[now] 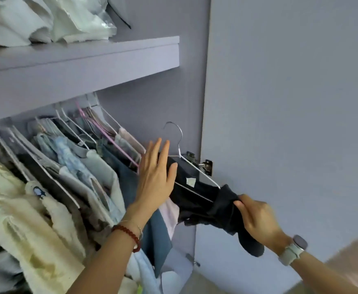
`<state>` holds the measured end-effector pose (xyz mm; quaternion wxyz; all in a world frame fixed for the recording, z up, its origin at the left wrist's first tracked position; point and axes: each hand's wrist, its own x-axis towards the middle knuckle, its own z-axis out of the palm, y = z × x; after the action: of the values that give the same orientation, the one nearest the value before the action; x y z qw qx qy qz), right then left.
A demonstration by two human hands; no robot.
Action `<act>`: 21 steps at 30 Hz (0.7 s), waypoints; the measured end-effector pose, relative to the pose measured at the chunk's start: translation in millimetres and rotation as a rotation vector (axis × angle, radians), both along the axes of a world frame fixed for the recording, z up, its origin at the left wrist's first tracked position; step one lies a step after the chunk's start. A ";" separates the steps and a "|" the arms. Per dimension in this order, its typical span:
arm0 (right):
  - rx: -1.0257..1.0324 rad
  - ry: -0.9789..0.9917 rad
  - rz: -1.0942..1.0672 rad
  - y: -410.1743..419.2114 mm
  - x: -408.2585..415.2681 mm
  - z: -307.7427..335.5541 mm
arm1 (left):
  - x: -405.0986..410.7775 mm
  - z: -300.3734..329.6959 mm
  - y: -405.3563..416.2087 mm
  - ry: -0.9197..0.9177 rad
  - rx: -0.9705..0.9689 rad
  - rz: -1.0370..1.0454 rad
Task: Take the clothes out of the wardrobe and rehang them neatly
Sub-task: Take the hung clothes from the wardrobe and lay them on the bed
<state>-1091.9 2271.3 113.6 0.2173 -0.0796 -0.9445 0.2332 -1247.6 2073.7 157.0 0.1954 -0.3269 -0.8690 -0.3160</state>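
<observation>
R hand (258,217) grips black garment (197,198), L hand (154,177) flat

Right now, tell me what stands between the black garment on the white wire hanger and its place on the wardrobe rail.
The row of hanging clothes crowds the rail. The left hand, fingers straight, lies between that row and the black garment, which the right hand grips. The white wire hanger has its hook free, below the shelf.

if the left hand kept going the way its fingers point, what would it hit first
Probably the pink plastic hanger and clothes at the rail's right end; the left hand points up and into the wardrobe. Depth is unclear.
</observation>
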 end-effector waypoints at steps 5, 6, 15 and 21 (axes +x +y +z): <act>0.067 -0.056 -0.199 41.5 121.6 -12.6 | 59.8 -34.6 61.4 -0.088 -0.205 -0.279; 0.083 -0.089 -0.228 49.1 146.6 -16.7 | 75.4 -39.8 72.7 -0.096 -0.189 -0.345; -0.074 -0.256 -0.570 68.4 375.2 -48.6 | 281.2 -74.3 195.8 -0.284 -0.260 -0.956; -0.403 -0.363 -0.924 27.9 516.2 -84.9 | 431.8 -109.9 280.3 -0.372 -0.613 -1.351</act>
<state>-575.7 2299.2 28.8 0.1109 -0.5664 -0.7699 0.2723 -815.9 2354.1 47.1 -0.2893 -0.7685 -0.5474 -0.1614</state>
